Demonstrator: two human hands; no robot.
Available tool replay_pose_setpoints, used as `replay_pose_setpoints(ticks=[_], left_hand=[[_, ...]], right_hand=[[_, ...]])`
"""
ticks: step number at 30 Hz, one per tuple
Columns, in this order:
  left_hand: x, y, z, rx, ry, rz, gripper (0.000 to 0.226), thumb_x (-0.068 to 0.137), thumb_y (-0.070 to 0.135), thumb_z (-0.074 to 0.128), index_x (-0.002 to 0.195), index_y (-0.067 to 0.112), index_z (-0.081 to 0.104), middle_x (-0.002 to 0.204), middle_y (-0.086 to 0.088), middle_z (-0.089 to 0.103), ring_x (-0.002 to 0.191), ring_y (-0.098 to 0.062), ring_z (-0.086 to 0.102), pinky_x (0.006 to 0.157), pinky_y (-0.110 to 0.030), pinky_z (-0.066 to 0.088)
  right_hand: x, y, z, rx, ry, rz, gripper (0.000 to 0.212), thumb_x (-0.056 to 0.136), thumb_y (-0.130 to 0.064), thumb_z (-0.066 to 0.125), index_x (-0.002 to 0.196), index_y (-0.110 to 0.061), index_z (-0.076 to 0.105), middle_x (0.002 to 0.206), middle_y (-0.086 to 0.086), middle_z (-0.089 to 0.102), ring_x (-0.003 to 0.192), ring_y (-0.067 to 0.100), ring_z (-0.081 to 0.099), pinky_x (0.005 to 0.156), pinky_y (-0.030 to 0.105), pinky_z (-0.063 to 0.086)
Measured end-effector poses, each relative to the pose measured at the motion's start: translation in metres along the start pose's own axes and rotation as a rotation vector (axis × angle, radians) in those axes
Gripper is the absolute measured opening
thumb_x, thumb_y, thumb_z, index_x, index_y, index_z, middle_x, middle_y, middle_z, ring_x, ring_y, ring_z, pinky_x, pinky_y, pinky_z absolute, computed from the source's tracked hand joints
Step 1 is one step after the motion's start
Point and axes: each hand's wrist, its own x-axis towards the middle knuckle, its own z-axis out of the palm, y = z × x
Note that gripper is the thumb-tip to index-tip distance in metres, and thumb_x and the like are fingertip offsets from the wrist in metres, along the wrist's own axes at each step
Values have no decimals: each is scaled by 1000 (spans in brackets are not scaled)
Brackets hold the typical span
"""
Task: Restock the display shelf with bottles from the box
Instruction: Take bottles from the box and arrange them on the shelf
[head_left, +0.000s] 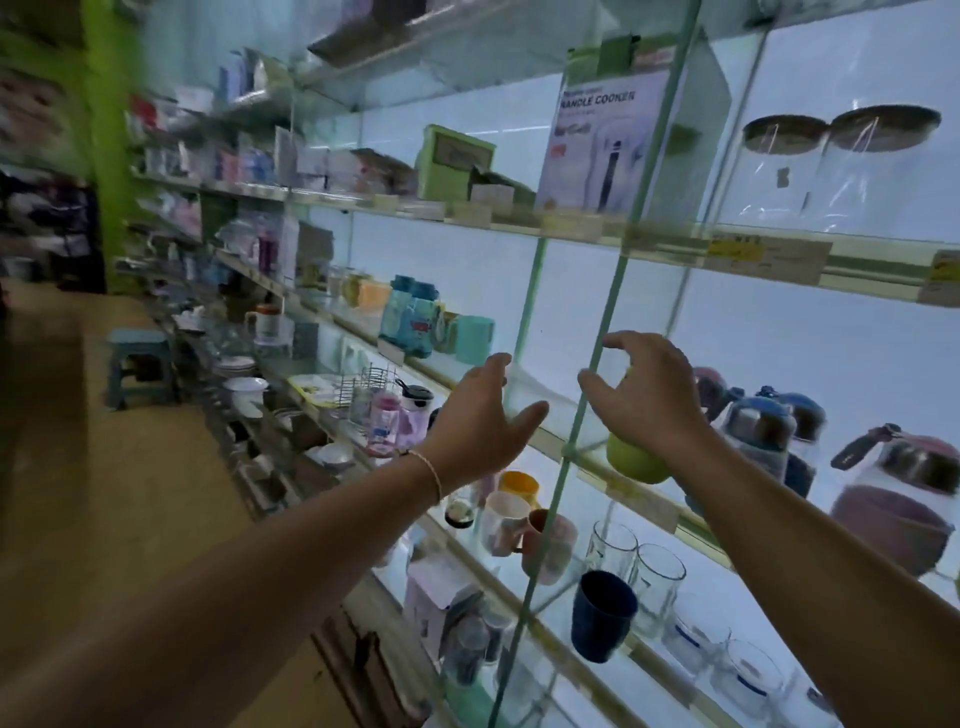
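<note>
Motion blur smears the far left of the shop aisle, where only a blue stool (137, 364) on the floor reads clearly; the goods on the far shelves are too soft to name. A green bottle (636, 462) on the display shelf (649, 501) is mostly hidden behind the right hand, with only its rounded lower body showing.

Teal bottles (410, 317) stand on the same shelf to the left, with mugs beside them. A slim green upright (621, 260) of the glass case crosses the view between the two hands. A boxed handle cooker (597, 140) and lidded glass jars (841, 156) sit one level up. Blue-lidded bottles (763, 431) and a pink-sleeved jug (904, 499) stand to the right, the jug cut off by the frame edge. Glass tumblers (639, 571) and a dark blue cup (602, 616) sit below.

The left hand (478, 415), a thin bracelet at its wrist, reaches toward the shelf with fingers spread, holding nothing. The right hand (649, 395) hangs over the green bottle, thumb and fingers apart and curved; whether the palm touches it cannot be told.
</note>
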Motion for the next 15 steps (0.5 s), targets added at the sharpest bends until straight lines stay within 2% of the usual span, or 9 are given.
replay_pose_setpoints(ticks=[4,7,9,11,15], left_hand=[[-10,-39,-51,79,47,-61,61,91,42,63,139,12,41,125,-11,57,113,-23,56,93,-32,46],[-24,-71,-88,108,79,-141,61,92,42,62,140,11,39,123,-13,57,107,-23,56,93,-37,47],[-36,-90,-111,125,88,-199,64,93,42,60,144,10,36,128,-13,55,110,-21,54,95,-35,46],[-48,-110,-131,144,103,-260,67,93,44,59,146,11,34,132,-14,53,116,-25,53,97,-37,46],[-73,-143,-164,178,160,-361,62,92,49,57,141,16,39,121,-8,57,108,-26,57,88,-38,50]], right_hand=[[-2,-46,41,49,-66,-48,50,88,-38,68,133,-18,59,138,7,57,127,29,51,106,40,39],[-8,-85,75,98,-138,-103,51,87,-35,69,133,-16,60,136,9,58,126,30,51,104,40,41],[-13,-110,96,128,-184,-133,50,87,-33,69,133,-15,60,133,11,59,124,31,53,102,39,42],[-19,-134,116,148,-226,-169,48,87,-31,70,131,-13,62,131,12,61,121,30,55,99,37,42],[-31,-176,152,193,-299,-245,46,86,-29,70,128,-11,64,125,13,64,115,30,59,95,36,44]])
